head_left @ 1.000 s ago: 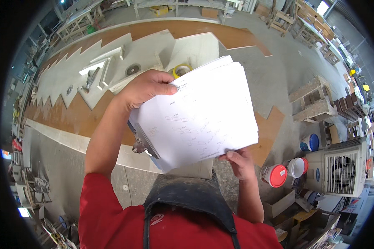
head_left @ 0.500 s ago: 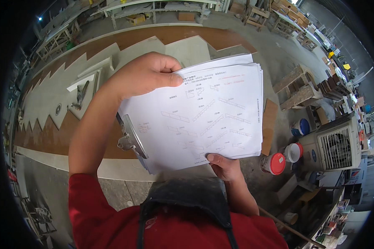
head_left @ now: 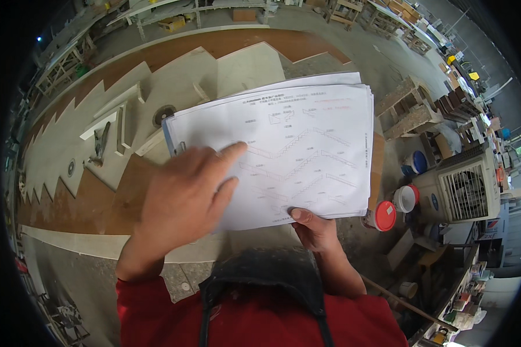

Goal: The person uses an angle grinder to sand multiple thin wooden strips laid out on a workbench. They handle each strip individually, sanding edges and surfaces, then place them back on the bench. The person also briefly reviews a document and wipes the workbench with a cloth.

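the white rectangular paper stack (head_left: 307, 113), pinched at its near edge before the black apron (head_left: 263, 269) by the right hand (head_left: 319, 233), is apparently being consulted, its thin line drawings (head_left: 295, 142) pointed at by the left hand (head_left: 182, 189), empty, index extended, so steady support is called for next.

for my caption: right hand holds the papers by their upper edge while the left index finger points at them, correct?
The head view shows the right hand holding the papers by their lower edge, not the upper; the left index finger does point at them.
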`<state>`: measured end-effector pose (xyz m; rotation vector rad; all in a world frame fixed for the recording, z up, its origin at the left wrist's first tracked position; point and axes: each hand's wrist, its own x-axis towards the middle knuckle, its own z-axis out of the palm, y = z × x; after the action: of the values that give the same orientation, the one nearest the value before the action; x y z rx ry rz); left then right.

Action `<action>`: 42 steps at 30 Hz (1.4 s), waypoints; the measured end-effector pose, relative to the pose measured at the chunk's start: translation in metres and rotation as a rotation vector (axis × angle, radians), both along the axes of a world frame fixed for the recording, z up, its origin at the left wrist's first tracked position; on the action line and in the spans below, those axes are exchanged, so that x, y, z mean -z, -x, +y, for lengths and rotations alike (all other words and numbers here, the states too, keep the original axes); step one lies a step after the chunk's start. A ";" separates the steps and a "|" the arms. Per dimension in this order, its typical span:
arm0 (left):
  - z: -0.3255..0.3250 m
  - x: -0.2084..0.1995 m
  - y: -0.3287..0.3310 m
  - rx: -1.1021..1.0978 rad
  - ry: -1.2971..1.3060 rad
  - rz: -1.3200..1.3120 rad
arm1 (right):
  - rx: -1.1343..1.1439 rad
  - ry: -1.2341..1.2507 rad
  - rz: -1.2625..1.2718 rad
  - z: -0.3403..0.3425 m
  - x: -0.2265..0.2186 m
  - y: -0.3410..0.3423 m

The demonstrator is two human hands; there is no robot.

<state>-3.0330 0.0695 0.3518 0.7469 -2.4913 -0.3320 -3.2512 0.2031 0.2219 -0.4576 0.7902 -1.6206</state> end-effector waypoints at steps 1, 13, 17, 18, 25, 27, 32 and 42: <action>0.003 0.009 0.004 0.008 0.005 -0.037 | -0.003 -0.002 0.011 0.000 0.004 0.001; 0.015 0.022 0.031 0.019 -0.066 -0.005 | -0.027 0.078 0.045 -0.002 0.005 0.002; 0.014 0.019 0.036 0.013 -0.057 0.011 | -0.038 0.121 0.089 0.000 0.013 0.004; 0.013 0.019 0.037 0.017 -0.050 0.017 | -0.039 0.117 0.084 0.001 0.012 0.005; 0.012 0.013 0.042 0.034 0.004 -0.029 | -0.016 0.119 0.064 0.005 0.010 0.003; 0.012 0.011 0.041 0.036 0.018 -0.045 | -0.022 0.116 0.056 0.005 0.009 0.002; 0.015 0.010 0.046 0.038 0.029 -0.047 | -0.015 0.090 0.039 0.010 0.011 0.002; 0.019 0.010 0.048 0.064 0.029 -0.073 | 0.025 0.103 0.018 0.010 0.006 -0.003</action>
<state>-3.0806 0.0881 0.3414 0.6796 -2.5872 -0.2963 -3.2487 0.2131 0.2162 -0.5382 0.7313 -1.6879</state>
